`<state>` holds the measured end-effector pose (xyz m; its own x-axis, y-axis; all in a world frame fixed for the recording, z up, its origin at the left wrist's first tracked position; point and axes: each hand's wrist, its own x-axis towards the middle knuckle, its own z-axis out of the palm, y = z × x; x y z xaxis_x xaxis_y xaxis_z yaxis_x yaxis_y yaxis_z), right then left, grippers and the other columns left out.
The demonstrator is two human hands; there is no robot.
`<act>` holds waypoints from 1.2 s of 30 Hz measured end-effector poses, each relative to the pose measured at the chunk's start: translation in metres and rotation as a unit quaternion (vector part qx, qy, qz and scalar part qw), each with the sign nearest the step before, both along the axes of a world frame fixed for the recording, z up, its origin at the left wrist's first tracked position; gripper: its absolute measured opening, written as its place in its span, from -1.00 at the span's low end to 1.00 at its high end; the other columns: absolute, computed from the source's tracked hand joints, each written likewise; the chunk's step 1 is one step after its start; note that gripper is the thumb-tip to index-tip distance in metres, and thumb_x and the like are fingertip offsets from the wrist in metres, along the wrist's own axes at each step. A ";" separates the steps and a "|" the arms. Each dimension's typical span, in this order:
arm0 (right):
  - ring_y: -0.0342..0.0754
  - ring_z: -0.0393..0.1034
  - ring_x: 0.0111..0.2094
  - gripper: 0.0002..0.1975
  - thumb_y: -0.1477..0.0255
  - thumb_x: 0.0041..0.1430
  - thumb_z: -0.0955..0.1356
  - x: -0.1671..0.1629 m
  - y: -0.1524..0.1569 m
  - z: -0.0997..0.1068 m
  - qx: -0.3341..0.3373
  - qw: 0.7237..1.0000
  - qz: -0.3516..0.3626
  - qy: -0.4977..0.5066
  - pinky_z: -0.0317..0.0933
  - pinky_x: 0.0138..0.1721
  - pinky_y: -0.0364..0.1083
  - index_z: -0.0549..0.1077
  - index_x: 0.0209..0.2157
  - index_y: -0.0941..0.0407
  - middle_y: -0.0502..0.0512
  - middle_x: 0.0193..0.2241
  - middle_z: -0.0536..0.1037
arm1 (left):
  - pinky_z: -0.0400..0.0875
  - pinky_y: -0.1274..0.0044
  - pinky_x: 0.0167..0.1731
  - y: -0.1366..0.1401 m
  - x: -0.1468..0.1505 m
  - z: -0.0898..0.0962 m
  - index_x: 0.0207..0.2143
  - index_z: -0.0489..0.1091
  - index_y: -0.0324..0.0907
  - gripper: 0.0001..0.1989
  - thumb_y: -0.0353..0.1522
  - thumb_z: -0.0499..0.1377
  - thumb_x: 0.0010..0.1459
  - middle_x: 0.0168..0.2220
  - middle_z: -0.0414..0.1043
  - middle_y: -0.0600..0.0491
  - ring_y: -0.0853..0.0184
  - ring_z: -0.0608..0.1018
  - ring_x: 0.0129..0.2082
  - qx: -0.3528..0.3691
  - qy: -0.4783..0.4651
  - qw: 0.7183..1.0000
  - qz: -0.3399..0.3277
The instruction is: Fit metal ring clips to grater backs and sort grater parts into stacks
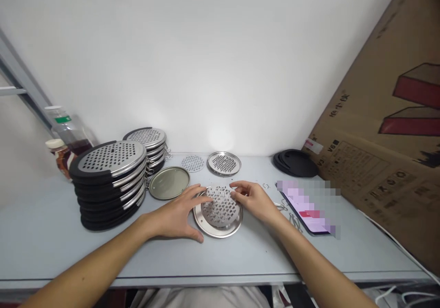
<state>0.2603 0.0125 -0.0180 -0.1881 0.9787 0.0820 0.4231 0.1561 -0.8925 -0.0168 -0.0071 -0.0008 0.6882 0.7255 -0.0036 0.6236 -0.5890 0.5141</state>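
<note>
A thin perforated metal disc [222, 207] sits tilted over a shallow round metal lid [217, 233] on the table in front of me. My right hand [255, 201] pinches the disc's upper right edge between thumb and fingers. On the opposite side, my left hand [177, 214] is open, thumb and fingers spread around the lid's left rim. Its index fingertip is close to the disc's edge; I cannot tell if they touch. Behind them lie another perforated disc [193, 163] and a round metal lid with a perforated centre [224, 163]. A plain shallow round lid [169, 183] lies behind my left hand.
Tall stacks of black-edged perforated lids [112, 159] stand at left, bottles [70, 131] behind them. Black discs [296, 162] lie back right. Small metal rings [294, 222] and a phone [305, 211] are right of my hand. A large cardboard box [374, 161] leans at far right.
</note>
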 end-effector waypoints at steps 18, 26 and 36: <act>-0.01 0.41 -0.33 -0.71 0.40 0.04 0.38 -0.003 -0.004 0.004 0.043 0.991 -0.035 -0.120 0.26 -0.22 -0.05 0.55 -0.16 0.14 0.13 -0.27 0.58 | 0.11 0.22 0.24 -0.001 0.003 -0.006 0.04 0.38 0.01 -0.31 -0.06 0.42 -0.18 0.24 0.20 -0.04 0.05 0.11 0.30 0.029 -0.075 0.997 -0.007; 0.00 0.46 -0.31 -0.76 0.45 0.10 0.32 -0.008 -0.006 0.001 0.077 0.977 -0.023 -0.198 0.24 -0.22 -0.07 0.56 -0.21 0.14 0.11 -0.34 0.60 | 0.12 0.22 0.24 -0.003 0.004 -0.004 0.05 0.36 0.01 -0.31 -0.05 0.40 -0.15 0.22 0.24 -0.03 0.06 0.12 0.30 0.031 -0.067 0.997 -0.004; -0.01 0.48 -0.43 -0.81 0.47 0.10 0.32 -0.002 0.010 0.018 0.058 0.967 0.058 -0.240 0.21 -0.40 -0.13 0.60 -0.33 0.09 0.10 -0.42 0.63 | 0.10 0.23 0.25 0.009 0.004 0.015 0.22 0.20 0.02 -0.22 -0.01 0.31 -0.02 0.28 0.12 -0.07 0.06 0.13 0.30 0.076 -0.057 0.995 0.042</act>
